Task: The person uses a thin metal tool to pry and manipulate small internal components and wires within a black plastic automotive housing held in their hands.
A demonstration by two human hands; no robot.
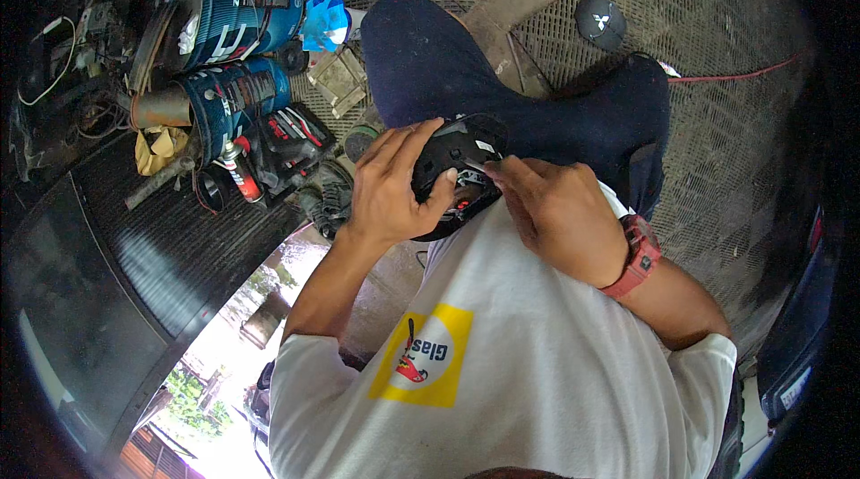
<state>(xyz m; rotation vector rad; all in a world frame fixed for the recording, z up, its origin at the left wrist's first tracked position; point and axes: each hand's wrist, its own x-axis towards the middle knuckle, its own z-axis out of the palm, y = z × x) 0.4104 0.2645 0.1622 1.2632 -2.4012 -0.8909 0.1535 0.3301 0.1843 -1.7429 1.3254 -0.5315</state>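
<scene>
A rounded black plastic housing [459, 144] rests in my lap against the dark trousers. Small metal and red parts show through its open side. My left hand [394, 181] grips its left edge, fingers over the far side and the thumb bent across the near part. From the right, my right hand [560, 215] reaches in with thumb and forefinger pinched together over the housing. A thin greyish tool [475, 164] seems to stick out from that pinch toward the inner parts; most of it is hidden by the fingers. A red watch [637, 257] is on my right wrist.
Two blue buckets [237, 98], a black oil jug [288, 137] and a spray can [240, 171] stand to the left. A round black cap [600, 24] lies on the patterned metal floor [717, 134] at far right, near a red cord [739, 76].
</scene>
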